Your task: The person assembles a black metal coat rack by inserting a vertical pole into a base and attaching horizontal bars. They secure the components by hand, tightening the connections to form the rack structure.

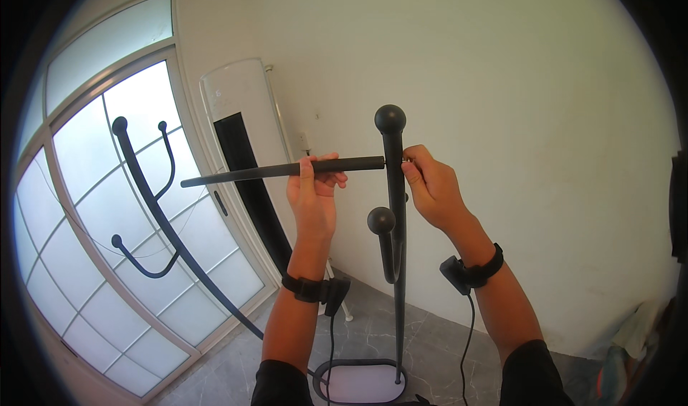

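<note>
1. Black rod [283, 169] lies nearly level in front of a white wall [537, 155], its thicker end at the right post [396, 191]; whether they touch, I cannot tell.
2. Grey, pale-veined floor [437, 349] carries one oval base [362, 388], black-rimmed with a pale top.
3. At left are one frosted-glass door [125, 198] with many panes and one tall white unit [247, 94] with a black panel.
4. Posts: two, both black. The left post [169, 227] leans left and has two hooks; the right one stands upright, one ball-tipped hook [380, 220] plainly visible.
5. Hands: two. The left hand [315, 187] has its grip closed around the rod; the right hand [433, 187] has a narrow grip beside the right post, its contents too small to tell.
6. Black wristbands [484, 266]: two, one per forearm.
</note>
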Action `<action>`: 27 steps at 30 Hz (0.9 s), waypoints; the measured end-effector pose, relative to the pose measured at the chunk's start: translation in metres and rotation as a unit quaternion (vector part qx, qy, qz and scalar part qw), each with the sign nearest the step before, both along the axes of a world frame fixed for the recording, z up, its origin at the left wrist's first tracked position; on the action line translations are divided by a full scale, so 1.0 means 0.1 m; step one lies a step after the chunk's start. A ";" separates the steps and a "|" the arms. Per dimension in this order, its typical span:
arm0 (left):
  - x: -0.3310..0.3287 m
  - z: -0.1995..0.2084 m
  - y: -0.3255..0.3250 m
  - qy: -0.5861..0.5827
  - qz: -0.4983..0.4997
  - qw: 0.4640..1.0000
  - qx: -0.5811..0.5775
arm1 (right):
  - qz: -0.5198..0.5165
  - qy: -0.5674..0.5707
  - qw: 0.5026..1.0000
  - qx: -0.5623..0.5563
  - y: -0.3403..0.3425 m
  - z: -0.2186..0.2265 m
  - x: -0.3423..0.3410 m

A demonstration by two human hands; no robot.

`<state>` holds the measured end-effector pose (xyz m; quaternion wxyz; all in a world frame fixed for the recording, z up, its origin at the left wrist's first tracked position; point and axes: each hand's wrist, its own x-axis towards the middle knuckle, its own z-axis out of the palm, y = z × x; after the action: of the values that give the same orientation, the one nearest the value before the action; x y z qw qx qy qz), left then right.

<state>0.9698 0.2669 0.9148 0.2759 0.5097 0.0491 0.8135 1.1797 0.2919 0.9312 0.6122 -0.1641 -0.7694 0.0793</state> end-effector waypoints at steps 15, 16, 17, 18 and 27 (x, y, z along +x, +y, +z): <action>-0.07 -0.01 -0.03 0.030 -0.051 0.998 0.023 | 0.120 0.012 0.976 -0.182 0.09 0.07 -0.02; -0.07 -0.01 -0.02 0.024 -0.049 0.998 0.021 | 0.097 0.009 0.981 -0.165 0.07 0.07 -0.01; -0.08 -0.01 -0.02 0.019 -0.047 0.999 0.019 | 0.074 0.006 0.986 -0.148 0.01 0.08 0.01; -0.08 -0.01 -0.01 0.013 -0.045 0.999 0.017 | 0.051 0.003 0.990 -0.130 -0.03 0.08 0.02; -0.06 -0.02 -0.02 0.008 -0.050 0.999 0.012 | 0.005 -0.034 0.999 -0.039 0.10 0.05 0.03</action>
<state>0.9635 0.2646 0.9124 0.3097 0.5215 0.0166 0.7949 1.1828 0.3018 0.9363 0.5786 -0.1870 -0.7867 0.1069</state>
